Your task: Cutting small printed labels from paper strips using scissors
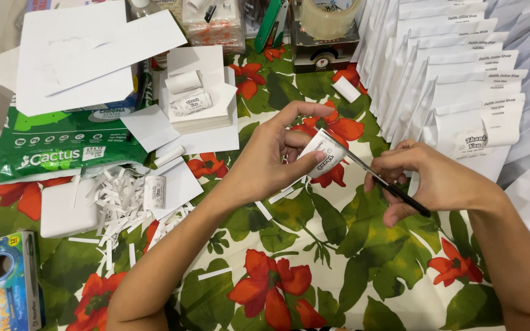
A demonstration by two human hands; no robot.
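Above a floral tablecloth [314, 263], the left hand [265, 162] pinches a small white printed paper label [325, 153] between thumb and fingers, holding it in the air at the table's centre; the right hand [427, 178] is closed around black-handled scissors [387, 182], whose blades meet the label's right edge; a heap of white paper strips [118, 205] lies to the left beside a white box [62, 211]; rows of white paper bags [461, 67] overlap at upper right; a stack of white cards [197, 92] sits behind, near a roll of clear tape [329, 15].
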